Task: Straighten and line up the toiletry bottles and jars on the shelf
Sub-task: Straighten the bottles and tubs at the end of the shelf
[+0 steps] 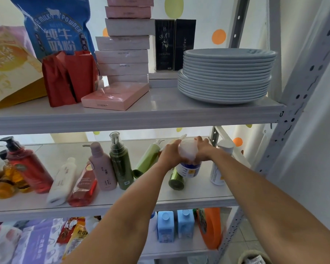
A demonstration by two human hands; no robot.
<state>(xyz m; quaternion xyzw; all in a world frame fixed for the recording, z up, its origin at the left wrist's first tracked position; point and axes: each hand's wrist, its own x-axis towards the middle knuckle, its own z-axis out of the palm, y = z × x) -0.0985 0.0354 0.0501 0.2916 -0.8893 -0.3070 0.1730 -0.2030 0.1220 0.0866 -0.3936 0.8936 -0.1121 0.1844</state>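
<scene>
On the middle shelf (179, 201), my left hand (170, 154) and my right hand (203, 149) both clasp a white-lidded jar (188, 169) with a blue and white label, lifted slightly and tilted toward me. A light green tube (147, 159) leans behind my left wrist. A small green bottle (176, 180) lies under the jar. A white bottle (218, 168) stands to the right. Further left stand a dark green spray bottle (120, 162) and a pink pump bottle (101, 166). A white bottle (62, 181) and a red bottle (84, 185) lean over. A red pump bottle (29, 166) tilts at far left.
The upper shelf carries a stack of grey plates (227, 75), pink boxes (122, 54), red packets (69, 77) and a blue milk powder bag (57, 27). Blue bottles (175, 225) and an orange jug (211, 227) sit on the lower shelf. A metal upright (293, 103) borders the right side.
</scene>
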